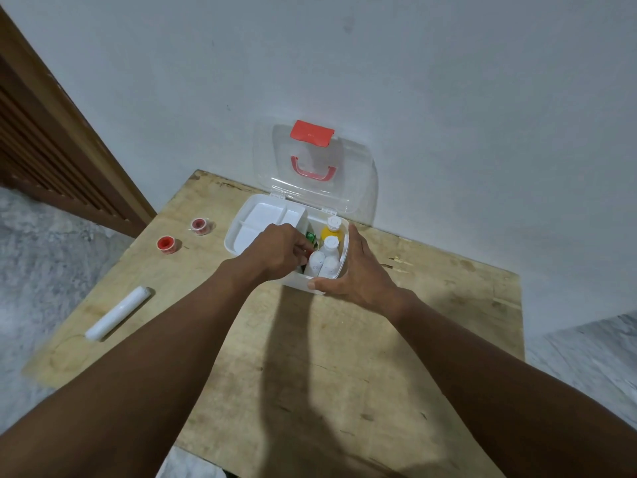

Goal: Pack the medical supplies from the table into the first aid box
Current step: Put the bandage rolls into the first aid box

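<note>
Forearms over surface (431, 322); R hand (358, 274) fingers spread, bracing first aid box (231, 241). L hand (275, 250) fingers curled inside, hold unclear. Bandage roll (119, 312): prob light, soft; grip mid-length.

A plain pale grey wall (448, 81) fills the back. A worn, scuffed table (448, 305) of light wood stands against it, with soft dark shadows across its top. The floor (51, 243) is mottled grey. At the left is a brown slatted wooden door (41, 157).
</note>
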`<state>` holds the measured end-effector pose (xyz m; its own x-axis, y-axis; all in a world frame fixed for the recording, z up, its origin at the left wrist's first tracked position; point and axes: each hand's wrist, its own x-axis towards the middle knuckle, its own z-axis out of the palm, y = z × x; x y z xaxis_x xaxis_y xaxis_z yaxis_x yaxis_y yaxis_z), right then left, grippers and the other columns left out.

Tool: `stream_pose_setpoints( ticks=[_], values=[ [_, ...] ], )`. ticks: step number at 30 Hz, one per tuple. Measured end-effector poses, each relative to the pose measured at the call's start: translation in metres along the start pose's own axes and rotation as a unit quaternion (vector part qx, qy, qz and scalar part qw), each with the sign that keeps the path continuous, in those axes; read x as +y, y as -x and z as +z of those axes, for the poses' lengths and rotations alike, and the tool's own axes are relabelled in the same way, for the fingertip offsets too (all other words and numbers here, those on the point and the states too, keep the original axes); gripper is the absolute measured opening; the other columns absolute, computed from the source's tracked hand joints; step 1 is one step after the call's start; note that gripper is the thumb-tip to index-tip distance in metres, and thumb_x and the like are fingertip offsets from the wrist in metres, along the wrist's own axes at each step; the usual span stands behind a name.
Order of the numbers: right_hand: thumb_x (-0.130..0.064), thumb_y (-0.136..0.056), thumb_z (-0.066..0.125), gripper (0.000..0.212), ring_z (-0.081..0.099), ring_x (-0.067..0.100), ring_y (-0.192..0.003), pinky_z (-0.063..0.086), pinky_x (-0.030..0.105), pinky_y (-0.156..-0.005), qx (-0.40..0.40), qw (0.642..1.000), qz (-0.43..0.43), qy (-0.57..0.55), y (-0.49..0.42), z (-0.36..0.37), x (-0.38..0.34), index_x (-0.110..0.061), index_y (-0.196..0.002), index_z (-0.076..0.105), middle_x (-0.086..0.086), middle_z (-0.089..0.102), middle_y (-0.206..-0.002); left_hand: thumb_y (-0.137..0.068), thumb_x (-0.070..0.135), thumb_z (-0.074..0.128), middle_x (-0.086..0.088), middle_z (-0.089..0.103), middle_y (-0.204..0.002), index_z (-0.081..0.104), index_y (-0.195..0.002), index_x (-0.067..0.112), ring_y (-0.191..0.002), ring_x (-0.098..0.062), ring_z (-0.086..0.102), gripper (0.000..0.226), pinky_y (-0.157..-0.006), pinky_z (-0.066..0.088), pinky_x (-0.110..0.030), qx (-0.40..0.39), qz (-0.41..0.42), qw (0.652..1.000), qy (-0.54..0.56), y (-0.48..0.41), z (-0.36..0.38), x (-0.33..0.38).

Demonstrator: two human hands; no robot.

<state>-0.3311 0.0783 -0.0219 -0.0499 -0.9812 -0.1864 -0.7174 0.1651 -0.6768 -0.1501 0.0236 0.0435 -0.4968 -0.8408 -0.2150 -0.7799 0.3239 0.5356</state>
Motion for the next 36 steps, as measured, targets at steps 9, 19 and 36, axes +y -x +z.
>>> stream_pose_setpoints(
  ticks=[9,19,36],
  values=[
    [-0.090,-0.040,0.074,0.146,0.037,0.018,-0.144,0.042,0.047,-0.112,0.015,1.000,0.006,0.003,-0.001,0.001,0.006,-0.030,-0.155,0.007,-0.008,0.032,-0.157,-0.091,0.015,0.064,0.001,0.072,-0.115,0.072,-0.115,0.014,-0.082,-0.008,0.060,0.026,-0.086,0.052,-0.032,0.277,-0.041,0.955,0.103,0.055,0.003,-0.024],
    [-0.075,-0.051,0.082,0.108,0.053,0.023,-0.120,0.047,0.053,-0.102,0.075,0.995,-0.041,-0.044,0.025,-0.064,0.030,-0.029,-0.137,0.034,-0.003,0.052,-0.129,-0.088,0.013,0.062,-0.007,0.069,-0.114,0.071,-0.115,0.012,-0.094,-0.022,0.068,0.029,-0.082,0.048,-0.030,0.232,-0.162,0.958,0.047,0.095,0.027,-0.083],
    [-0.044,-0.060,0.085,0.099,0.048,0.012,-0.118,0.043,0.035,-0.099,0.009,0.995,-0.044,-0.090,0.024,-0.026,-0.017,-0.033,-0.142,0.030,-0.017,0.046,-0.125,-0.096,0.008,0.050,-0.018,0.048,-0.127,0.032,-0.152,0.031,-0.117,-0.039,0.049,0.063,-0.090,0.046,-0.046,0.002,-0.226,0.961,-0.158,0.113,-0.022,-0.198]
  ],
)
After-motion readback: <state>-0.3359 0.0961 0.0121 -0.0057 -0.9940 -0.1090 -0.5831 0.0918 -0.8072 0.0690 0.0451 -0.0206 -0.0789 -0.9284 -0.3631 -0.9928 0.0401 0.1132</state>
